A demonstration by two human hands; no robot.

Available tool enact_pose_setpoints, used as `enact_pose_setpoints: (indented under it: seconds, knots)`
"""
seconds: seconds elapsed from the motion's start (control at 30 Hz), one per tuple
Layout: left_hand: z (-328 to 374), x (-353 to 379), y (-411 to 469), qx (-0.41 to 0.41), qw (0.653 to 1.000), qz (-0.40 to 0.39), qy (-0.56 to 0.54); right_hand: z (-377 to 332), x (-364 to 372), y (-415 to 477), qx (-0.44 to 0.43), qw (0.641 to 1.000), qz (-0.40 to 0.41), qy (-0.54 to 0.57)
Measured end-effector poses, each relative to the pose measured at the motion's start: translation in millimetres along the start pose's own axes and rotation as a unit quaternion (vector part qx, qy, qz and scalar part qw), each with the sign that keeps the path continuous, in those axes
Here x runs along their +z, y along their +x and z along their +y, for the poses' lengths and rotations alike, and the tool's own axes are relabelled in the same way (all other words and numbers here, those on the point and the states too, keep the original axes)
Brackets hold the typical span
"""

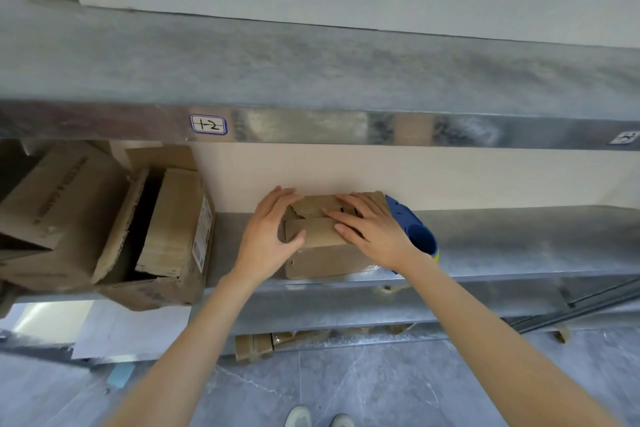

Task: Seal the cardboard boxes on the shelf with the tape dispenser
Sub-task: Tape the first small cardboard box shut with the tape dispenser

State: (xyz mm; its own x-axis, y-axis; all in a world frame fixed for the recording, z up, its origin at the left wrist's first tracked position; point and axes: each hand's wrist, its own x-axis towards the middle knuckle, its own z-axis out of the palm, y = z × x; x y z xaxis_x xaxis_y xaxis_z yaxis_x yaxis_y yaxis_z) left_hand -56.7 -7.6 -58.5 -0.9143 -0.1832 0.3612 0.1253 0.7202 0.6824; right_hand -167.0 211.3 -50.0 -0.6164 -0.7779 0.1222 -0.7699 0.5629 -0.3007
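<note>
A small cardboard box (322, 253) sits near the front edge of the metal shelf (519, 239), its top flaps folded down. My left hand (268, 236) holds the box's left side, thumb across the near flap. My right hand (370, 229) lies flat on the top flaps with straight fingers, pressing them down. The blue tape dispenser (414, 227) lies on the shelf just right of the box, partly hidden behind my right wrist.
A larger open cardboard box (166, 236) and a tilted one (59, 198) stand on the shelf's left. An upper shelf beam (346, 128) with a label overhangs. Cardboard scraps (273, 343) lie on the lower level. The floor and my shoes are below.
</note>
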Motion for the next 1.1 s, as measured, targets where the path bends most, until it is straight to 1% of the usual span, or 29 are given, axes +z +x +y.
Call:
enact_pose_setpoints:
  seconds: [0.07,0.13,0.23,0.37,0.43,0.53,0.57,0.7,0.77,0.87,0.93,1.03,1.1]
  knots:
    - [1,5,1,0.015,0.999,-0.029,0.002,0,1,-1,0.003,1.0,0.001,0.001]
    - [0,11,0,0.008,0.999,-0.035,0.006,0,2,-1,0.005,1.0,0.001,0.004]
    - [-1,16,-1,0.007,1.0,-0.019,0.022,2,-3,-2,0.014,1.0,-0.013,0.021]
    - [0,17,4,0.023,0.994,0.015,0.101,11,-7,-6,0.035,0.999,-0.011,0.031]
    - [6,19,10,0.026,0.992,0.012,0.124,11,-5,-7,0.027,0.999,-0.005,0.028]
    - [26,27,19,-0.005,0.992,-0.036,0.124,11,-6,-5,0.043,0.994,0.02,0.095]
    - [31,32,20,-0.004,0.991,-0.037,0.126,11,-8,-4,0.047,0.993,0.03,0.108]
    - [35,46,18,0.022,0.988,-0.02,0.151,14,-10,-1,0.025,0.994,0.039,0.101]
    - [34,47,16,0.028,0.986,-0.02,0.163,16,-11,-1,0.026,0.991,0.061,0.116]
    - [33,48,16,0.037,0.984,-0.017,0.176,21,-17,-8,0.066,0.98,0.095,0.159]
    - [31,48,16,0.029,0.985,-0.016,0.168,29,-21,-14,0.096,0.972,0.104,0.186]
    - [31,49,17,0.016,0.987,-0.01,0.157,44,-21,-26,0.128,0.965,0.11,0.202]
    - [33,49,17,0.015,0.988,-0.004,0.155,53,-17,-34,0.158,0.956,0.135,0.207]
